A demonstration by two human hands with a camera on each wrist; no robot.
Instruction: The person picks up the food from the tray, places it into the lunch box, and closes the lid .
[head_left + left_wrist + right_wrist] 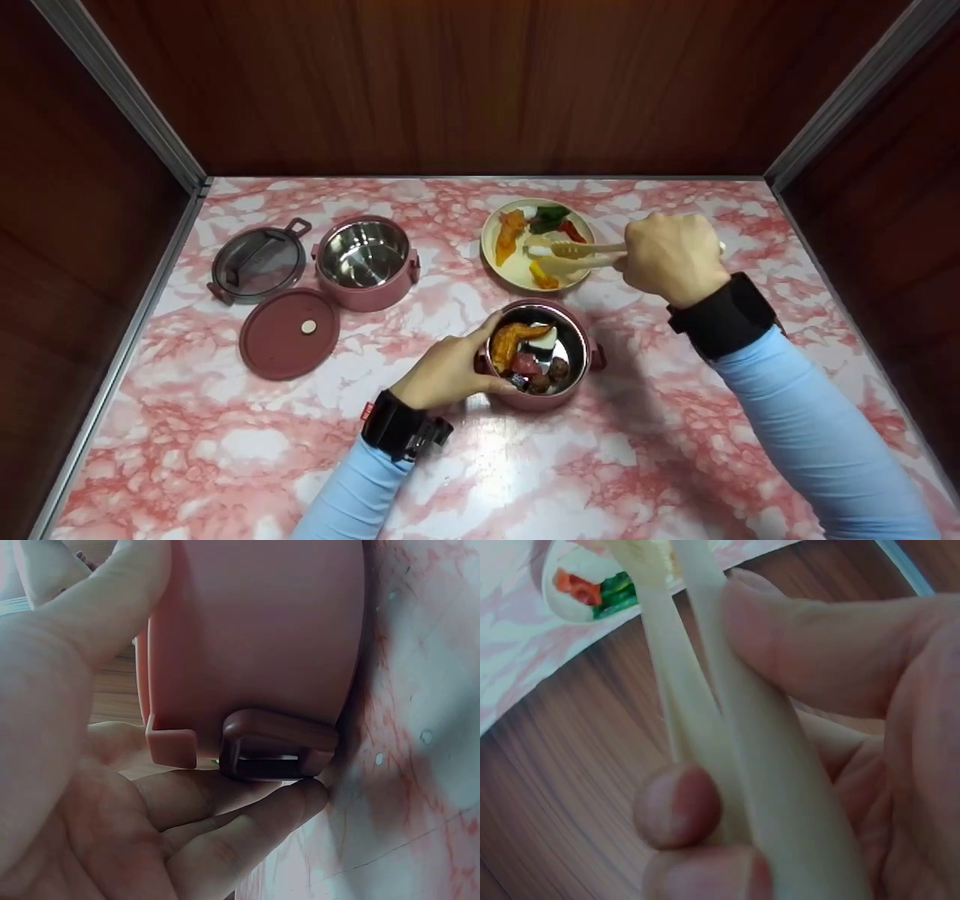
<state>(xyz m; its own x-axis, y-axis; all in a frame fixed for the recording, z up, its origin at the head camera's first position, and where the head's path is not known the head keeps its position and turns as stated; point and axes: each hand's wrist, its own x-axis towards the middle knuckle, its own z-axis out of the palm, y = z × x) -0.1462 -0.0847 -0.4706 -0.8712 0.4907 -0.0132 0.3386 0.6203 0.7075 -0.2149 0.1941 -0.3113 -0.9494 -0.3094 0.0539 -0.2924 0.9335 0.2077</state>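
Observation:
My left hand (444, 369) grips a pink lunch pot (536, 402) from its left side, thumb at the near rim. In the left wrist view its fingers wrap under the dark side clasp (281, 736). The steel inside holds a chicken wing (505, 346), a pale dark-edged slice (543, 340), a reddish chunk (526, 364) and brown balls (558, 367). My right hand (673, 255) holds cream tongs (761, 742), tips over the cream plate (489, 259). On that plate lie orange meat (509, 234), green leaves (550, 218), a red strip (571, 231) and a yellow piece (543, 276).
A second pink pot (375, 297) with a bare steel inside stands at the left. Beside it lie a see-through lid (266, 266) with a handle and a flat dark red lid (281, 345). Wooden panels (480, 90) enclose the marbled table (247, 465) at the back and sides.

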